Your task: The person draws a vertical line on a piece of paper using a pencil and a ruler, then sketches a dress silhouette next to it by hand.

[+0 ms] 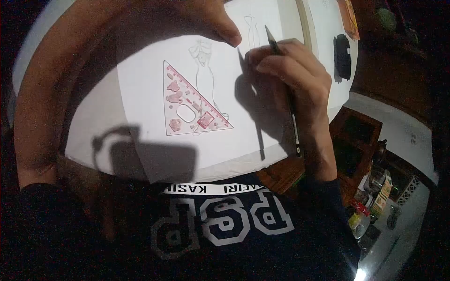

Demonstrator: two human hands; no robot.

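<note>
My right hand (302,70) is closed around a dark green pencil (293,117), whose tip points away from me beside a faint outline sketch (253,35) on the paper. At the top, my left hand (213,21) rests over the white sheet (145,150) with a finger stretched out; the rest is cut off by the frame edge. Between my arms lies a clear triangle ruler (180,124) with pink markings and an oval hole. It partly covers a pencil drawing of a figure (203,56) in a long dress.
A small black object (343,56) lies at the right of the white surface, below an orange item (348,18). Farther right, several packets and jars (375,196) stand near a wooden piece of furniture (356,140). Shadows of my hands fall across the sheet.
</note>
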